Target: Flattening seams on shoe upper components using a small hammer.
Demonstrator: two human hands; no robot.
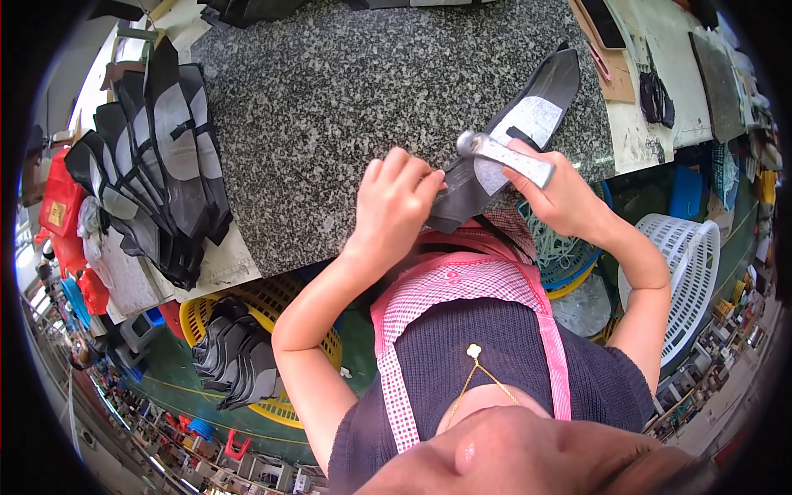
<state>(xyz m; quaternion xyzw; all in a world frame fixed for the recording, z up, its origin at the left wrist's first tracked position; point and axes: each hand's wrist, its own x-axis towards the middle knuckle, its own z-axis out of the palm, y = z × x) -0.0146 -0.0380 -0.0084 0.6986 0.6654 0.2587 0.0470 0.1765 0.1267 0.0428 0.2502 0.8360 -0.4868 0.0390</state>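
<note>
A long black leather-like piece (563,80), with pale patches and a short black strap, lies slanted across the right front of the speckled stone slab (330,99). It looks like a shoe upper. My left hand (389,202) is closed at its near left edge, thumb and fingers pinched together on it. In my right hand (563,198) is a metal hammer (516,157), its round face pointing left above the piece. The fingers wrap the hammer's flat pale end, and part of the piece is hidden beneath hammer and hand.
Overlapping black pieces (177,148) are piled at the slab's left. Below them, a yellow basket (194,318) holds more. A white basket (701,247) and a blue basket with pale cords (569,256) stand at right. A phone (604,25) lies far right.
</note>
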